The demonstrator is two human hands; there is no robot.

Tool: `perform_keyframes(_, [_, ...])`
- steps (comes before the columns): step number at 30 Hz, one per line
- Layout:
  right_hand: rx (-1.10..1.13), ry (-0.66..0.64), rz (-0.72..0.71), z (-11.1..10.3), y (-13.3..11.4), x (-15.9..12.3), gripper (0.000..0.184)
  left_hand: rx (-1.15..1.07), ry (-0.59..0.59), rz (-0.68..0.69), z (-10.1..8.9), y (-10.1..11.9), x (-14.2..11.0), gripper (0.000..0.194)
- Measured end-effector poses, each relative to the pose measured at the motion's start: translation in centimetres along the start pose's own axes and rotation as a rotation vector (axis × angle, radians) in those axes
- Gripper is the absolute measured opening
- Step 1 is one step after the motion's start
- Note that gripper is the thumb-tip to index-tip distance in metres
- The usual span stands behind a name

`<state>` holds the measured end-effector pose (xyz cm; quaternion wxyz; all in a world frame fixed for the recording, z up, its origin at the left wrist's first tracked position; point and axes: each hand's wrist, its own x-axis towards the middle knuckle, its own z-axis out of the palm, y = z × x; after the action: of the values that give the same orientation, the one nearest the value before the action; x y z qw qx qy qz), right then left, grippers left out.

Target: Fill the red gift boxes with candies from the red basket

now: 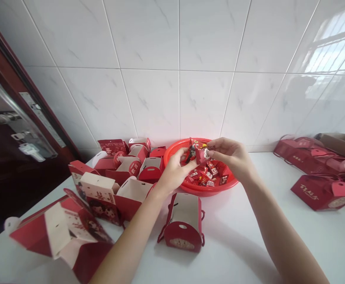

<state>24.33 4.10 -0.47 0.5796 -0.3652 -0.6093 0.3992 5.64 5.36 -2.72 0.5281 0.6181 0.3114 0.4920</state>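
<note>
Over a red plastic basket (203, 192) of wrapped candies (210, 173), both hands are raised close together. My left hand (176, 167) is closed on red and dark wrapped candies (191, 153). Between the thumb and fingers of my right hand (231, 156) is a red wrapped candy (202, 155) with a white emblem; other wrappers show just behind it. In front of the basket, an open red candy box (184, 238) with a pale inside and cord handles stands on the white table (234, 244).
Several open red boxes (131, 189) crowd the left side, with an unfolded box (62, 232) nearest me. Closed red boxes (320, 191) stand at the right. A white tiled wall (151, 98) rises behind the table, and a dark door (0, 165) with keys is at the left.
</note>
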Motion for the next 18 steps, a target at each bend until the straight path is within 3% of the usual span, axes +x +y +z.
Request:
perform_keyframes(5, [-0.021,-0.086,-0.077,1.0,-2.2,-1.8,0.026,0.431,-0.087,0.063,-2.5,5.0,-2.7,0.045])
perform_keyframes(9, [-0.202,-0.336,-0.115,1.5,-3.5,-3.1,0.014,0.862,-0.107,-0.017,-4.7,7.9,-5.6,0.047])
perform_keyframes(14, [-0.527,-0.711,-0.193,2.7,-4.1,-4.6,0.026,0.987,-0.113,-0.061,-4.7,8.5,-7.1,0.043])
perform_keyframes(18, [-0.768,-0.836,-0.182,3.2,-4.2,-5.3,0.033,0.985,-0.202,-0.072,-3.8,8.0,-6.7,0.041])
